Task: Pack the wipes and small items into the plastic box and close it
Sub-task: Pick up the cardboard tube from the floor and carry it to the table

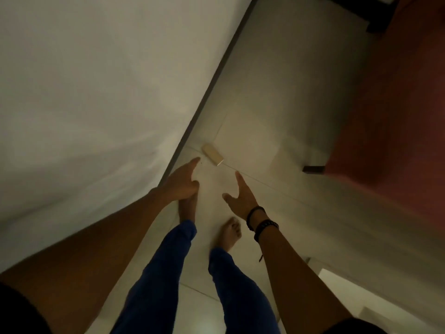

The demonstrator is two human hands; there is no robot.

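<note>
Presently catalogued, from the head view, dim and somewhat blurred:

Item 1: small pale beige oblong object [212, 154], rounded at the far end and showing a bright edge at the near end. It lies flat on the floor, just beside the dark bottom edge of the white surface, at an angle to the tile seams. What it is cannot be told. Neither hand touches it.

Item 2: left hand [183, 183], bare, reached forward and down. Its forefinger is extended towards the oblong object and stops short of it; the other fingers are loosely curled. It holds nothing.

Item 3: right hand [240, 197], bare, reached forward, fingers stretched out and thumb splayed to the side. It is empty and sits apart from the oblong object, nearer the viewer.

Item 4: dark beaded and corded bracelets [261, 221], several, around the right wrist.

Item 5: light grey tiled floor [272, 112], thin seams visible.

Item 6: large white flat surface [84, 92], filling the left of the view, with a dark strip along its lower edge.

Item 7: reddish-brown furniture piece [390, 104] at right, on a short dark foot [313, 169].

Item 8: blue trouser legs [166, 273], two, ending in bare feet [228, 233] on the floor; the left foot is partly hidden behind the left hand.

Item 9: white box-like object [375, 300], lower right corner, cut off by the frame edge; its kind cannot be told.
</note>
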